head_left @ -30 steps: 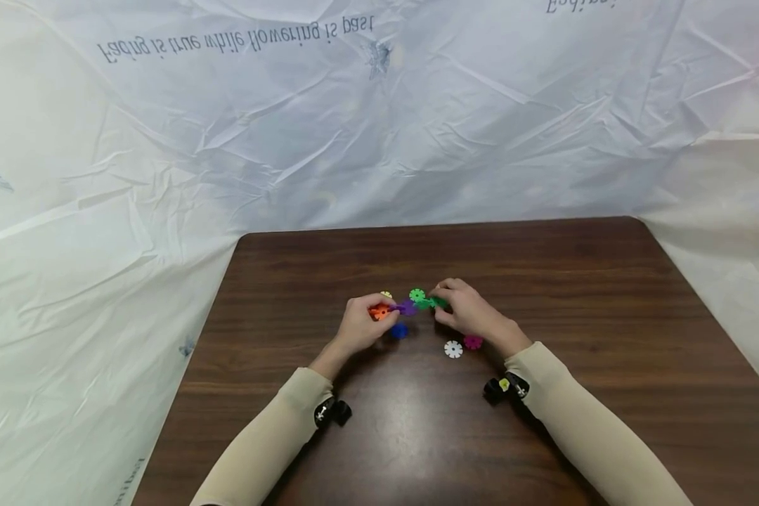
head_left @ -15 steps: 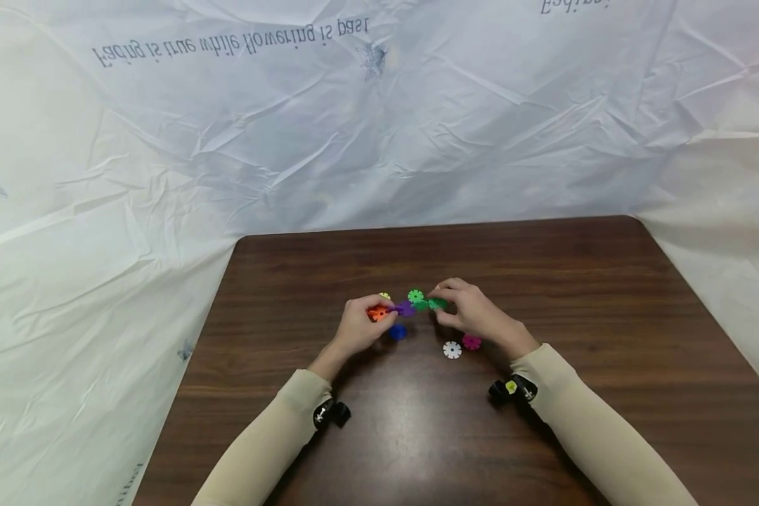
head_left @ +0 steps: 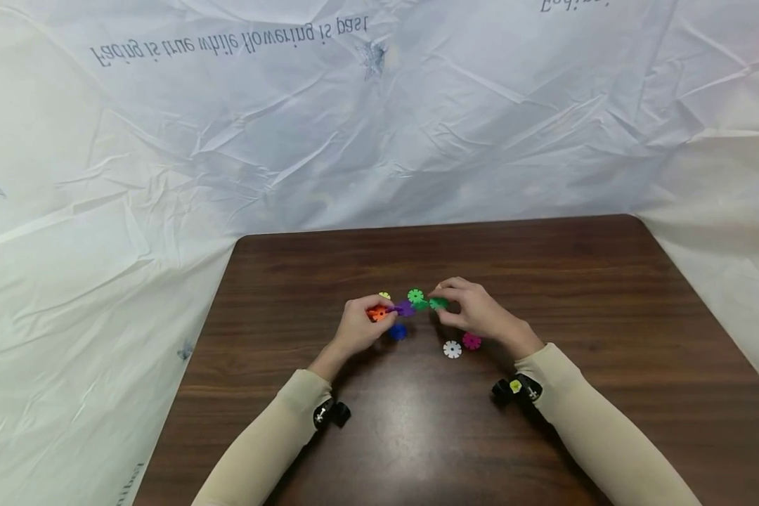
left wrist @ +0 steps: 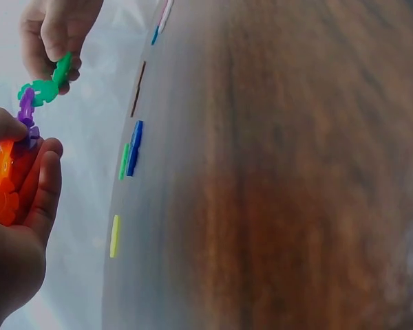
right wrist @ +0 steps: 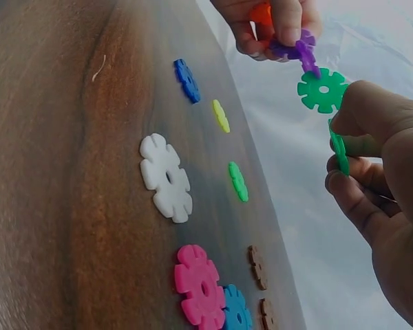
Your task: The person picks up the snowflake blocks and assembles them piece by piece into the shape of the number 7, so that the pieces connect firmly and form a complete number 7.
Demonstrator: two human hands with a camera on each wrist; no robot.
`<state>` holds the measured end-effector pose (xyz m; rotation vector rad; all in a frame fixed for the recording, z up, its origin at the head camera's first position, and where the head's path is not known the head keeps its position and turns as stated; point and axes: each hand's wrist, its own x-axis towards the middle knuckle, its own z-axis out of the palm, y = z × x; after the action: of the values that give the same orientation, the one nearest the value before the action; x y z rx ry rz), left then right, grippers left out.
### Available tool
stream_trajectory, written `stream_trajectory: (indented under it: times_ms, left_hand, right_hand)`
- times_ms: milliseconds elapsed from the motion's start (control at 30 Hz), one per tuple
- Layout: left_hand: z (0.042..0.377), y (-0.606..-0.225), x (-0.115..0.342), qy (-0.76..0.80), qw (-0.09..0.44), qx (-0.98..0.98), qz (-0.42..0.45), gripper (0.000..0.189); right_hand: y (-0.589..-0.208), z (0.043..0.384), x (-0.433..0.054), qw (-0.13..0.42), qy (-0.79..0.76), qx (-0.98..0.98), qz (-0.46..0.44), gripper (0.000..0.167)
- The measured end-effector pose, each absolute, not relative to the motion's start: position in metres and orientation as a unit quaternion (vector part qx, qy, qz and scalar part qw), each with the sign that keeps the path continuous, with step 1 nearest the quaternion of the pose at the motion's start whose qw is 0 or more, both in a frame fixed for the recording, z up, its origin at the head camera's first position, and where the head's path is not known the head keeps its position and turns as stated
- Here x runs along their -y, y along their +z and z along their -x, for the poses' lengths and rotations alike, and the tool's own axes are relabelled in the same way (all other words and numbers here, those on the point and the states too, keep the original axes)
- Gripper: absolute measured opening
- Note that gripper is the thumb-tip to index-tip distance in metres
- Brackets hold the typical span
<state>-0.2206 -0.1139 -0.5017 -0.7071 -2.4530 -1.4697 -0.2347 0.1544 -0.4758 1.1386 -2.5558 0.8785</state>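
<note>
A chain of notched plastic snowflake discs stretches between the two hands, above the table (head_left: 411, 422). My left hand (head_left: 362, 327) grips its orange discs (left wrist: 1, 206) and pinches the purple discs (left wrist: 27, 103) between thumb and fingers. From the purple end a green disc (right wrist: 308, 89) sticks out toward the right. My right hand (head_left: 477, 310) pinches another green disc (right wrist: 339, 152), turned edge-on in the right wrist view, with thumb and fingertips. In the left wrist view these two green discs meet at their edges, set at an angle.
Loose discs lie flat beneath the hands: blue (right wrist: 186, 80), yellow (right wrist: 221, 115), light green (right wrist: 238, 181), white (right wrist: 151, 172), pink (right wrist: 189, 282), light blue (right wrist: 235, 309) and brown (right wrist: 257, 267). Behind the table's far edge hangs a white printed sheet (head_left: 329, 140).
My right hand and wrist have shifted slightly to the right and turned a little, still pinching the green disc. The left hand stays nearly in place.
</note>
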Motion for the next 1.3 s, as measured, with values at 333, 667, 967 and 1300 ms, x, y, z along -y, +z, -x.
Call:
stream_trajectory:
  times_ms: [333,667,967,1300]
  left_hand:
    - [0.2207,-0.5023,0.1136,-0.504,0.106,0.821,0.247,0.006]
    - [0.2204,-0.5003,0.1123,-0.503,0.096,0.823,0.245,0.007]
    - [0.218,-0.5003,0.1117,-0.494,0.106,0.825,0.254,0.008]
    - [0.2187,-0.499,0.1111,-0.501,0.114,0.82,0.251,0.007]
  right_hand:
    - [-0.4747,0.235,-0.1543,0.101,0.31,0.857,-0.399,0.026]
    - [-0.4709,0.2323,-0.1523,0.096,0.312,0.856,-0.402,0.026]
    - [-0.473,0.2304,-0.1515,0.112,0.311,0.849,-0.412,0.026]
    - [-0.4709,0.2313,-0.1504,0.132,0.321,0.836,-0.425,0.025]
